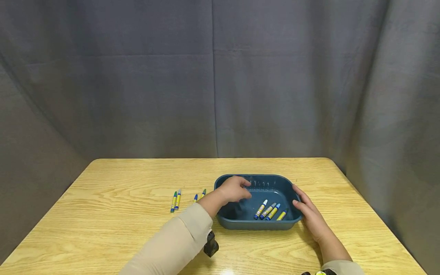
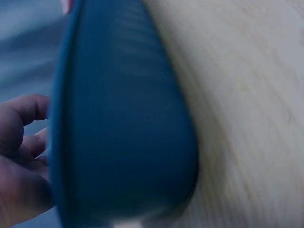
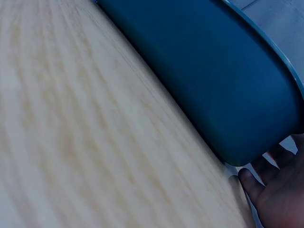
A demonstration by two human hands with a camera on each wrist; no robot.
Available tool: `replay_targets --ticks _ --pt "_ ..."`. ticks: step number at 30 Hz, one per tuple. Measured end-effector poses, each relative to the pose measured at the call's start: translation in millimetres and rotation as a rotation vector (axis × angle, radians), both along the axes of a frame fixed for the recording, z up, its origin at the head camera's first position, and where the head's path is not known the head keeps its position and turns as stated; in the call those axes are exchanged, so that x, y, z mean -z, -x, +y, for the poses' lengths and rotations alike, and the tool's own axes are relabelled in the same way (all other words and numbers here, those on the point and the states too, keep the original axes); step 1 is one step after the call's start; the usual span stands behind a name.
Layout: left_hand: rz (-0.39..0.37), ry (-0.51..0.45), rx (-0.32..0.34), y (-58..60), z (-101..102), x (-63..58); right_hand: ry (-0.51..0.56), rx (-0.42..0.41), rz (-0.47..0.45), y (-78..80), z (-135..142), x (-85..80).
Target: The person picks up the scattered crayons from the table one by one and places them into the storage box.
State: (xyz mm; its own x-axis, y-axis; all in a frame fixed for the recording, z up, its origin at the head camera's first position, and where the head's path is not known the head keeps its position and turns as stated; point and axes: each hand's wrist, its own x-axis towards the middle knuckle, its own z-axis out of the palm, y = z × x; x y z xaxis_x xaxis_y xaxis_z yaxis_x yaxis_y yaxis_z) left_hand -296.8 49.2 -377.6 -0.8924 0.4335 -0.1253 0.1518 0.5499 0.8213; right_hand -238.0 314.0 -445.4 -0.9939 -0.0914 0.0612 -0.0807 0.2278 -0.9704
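On the desk (image 1: 137, 179), below and right of frame centre, sits the tub (image 1: 254, 225); the right hand (image 1: 309, 214) pinches its right rim and should brace it; the left hand (image 1: 235, 190), fingers parted, seemingly holding nothing, hangs over its left part, best held clear of the rim; four crayons (image 1: 273, 211) lie inside, lower right; more lie left.
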Motion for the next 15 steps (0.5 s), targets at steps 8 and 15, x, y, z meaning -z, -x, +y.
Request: replay_targets --ticks 8,15 --pt "0.005 -0.115 -0.049 5.2 -46 -13.2 -0.007 0.002 0.001 -0.2 1 -0.3" --pt "-0.008 -0.141 -0.154 10.3 -98 -5.0 0.002 0.000 -0.015 -0.5 0 -1.7"
